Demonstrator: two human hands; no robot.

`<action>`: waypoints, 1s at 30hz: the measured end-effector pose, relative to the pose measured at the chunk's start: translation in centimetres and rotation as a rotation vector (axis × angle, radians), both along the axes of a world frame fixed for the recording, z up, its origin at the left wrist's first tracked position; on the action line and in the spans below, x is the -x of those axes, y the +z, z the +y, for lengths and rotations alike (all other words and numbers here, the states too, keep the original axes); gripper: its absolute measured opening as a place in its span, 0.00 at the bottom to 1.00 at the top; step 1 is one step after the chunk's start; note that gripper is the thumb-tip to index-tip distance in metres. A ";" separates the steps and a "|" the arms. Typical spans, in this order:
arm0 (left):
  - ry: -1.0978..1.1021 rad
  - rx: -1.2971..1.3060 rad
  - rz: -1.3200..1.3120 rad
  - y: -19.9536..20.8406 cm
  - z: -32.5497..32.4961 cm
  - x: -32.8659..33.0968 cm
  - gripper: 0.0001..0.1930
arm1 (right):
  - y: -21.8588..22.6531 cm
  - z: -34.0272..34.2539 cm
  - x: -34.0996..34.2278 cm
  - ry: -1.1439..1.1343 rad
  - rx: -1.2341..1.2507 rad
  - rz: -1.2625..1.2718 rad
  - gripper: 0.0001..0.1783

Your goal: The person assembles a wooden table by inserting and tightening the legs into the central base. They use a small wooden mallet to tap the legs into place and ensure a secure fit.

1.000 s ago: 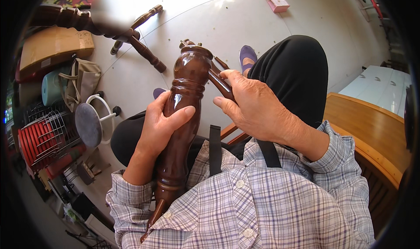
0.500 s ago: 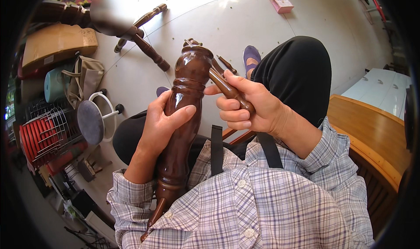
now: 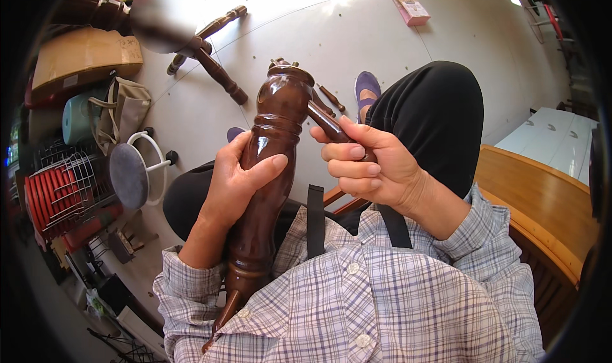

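A glossy dark-brown turned wooden post (image 3: 262,200) leans across my lap, its top tilted away from me. My left hand (image 3: 236,181) is closed round its middle, thumb on top. Metal fittings (image 3: 280,63) show at its upper end, and a thin tapered peg (image 3: 231,312) sticks out at its lower end against my shirt. In my right hand (image 3: 379,165) is a turned wooden spindle (image 3: 328,122), its far end against the post's right side near the top; whether it is seated in a hole I cannot tell. My fingers cover its near end.
Another small spindle (image 3: 331,97) shows beyond the post. At upper left stands a dark turned-wood piece with legs (image 3: 220,76). A round grey stool (image 3: 129,176), a beige bag (image 3: 127,111), a cardboard box (image 3: 89,60) and a wire rack (image 3: 60,197) line the left. A wooden chair (image 3: 529,191) is at right.
My right hand has shifted slightly right and down, its fingers regripping round the spindle and covering more of the near end. My left hand keeps its hold on the post.
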State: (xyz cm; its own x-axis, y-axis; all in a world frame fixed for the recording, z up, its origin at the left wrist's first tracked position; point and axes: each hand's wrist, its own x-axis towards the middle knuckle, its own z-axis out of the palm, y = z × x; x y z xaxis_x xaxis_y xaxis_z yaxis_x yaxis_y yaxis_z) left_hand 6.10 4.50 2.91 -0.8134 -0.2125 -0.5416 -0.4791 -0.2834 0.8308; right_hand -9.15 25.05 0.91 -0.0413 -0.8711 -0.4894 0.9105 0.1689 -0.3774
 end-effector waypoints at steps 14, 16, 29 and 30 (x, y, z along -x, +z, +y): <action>-0.041 0.022 0.000 -0.5 0.3 0.4 0.22 | 2.5 -0.3 -1.5 0.403 -0.394 1.810 0.24; -0.030 0.026 -0.004 -0.5 0.3 0.3 0.22 | 0.4 -0.2 -0.5 0.267 -0.238 1.118 0.18; -0.020 0.035 -0.029 -0.6 0.3 0.2 0.23 | 2.1 -0.9 0.2 0.290 -0.311 1.366 0.23; -0.025 0.030 -0.025 -0.6 0.3 0.3 0.23 | 1.9 -1.0 -0.2 0.318 -0.338 1.401 0.22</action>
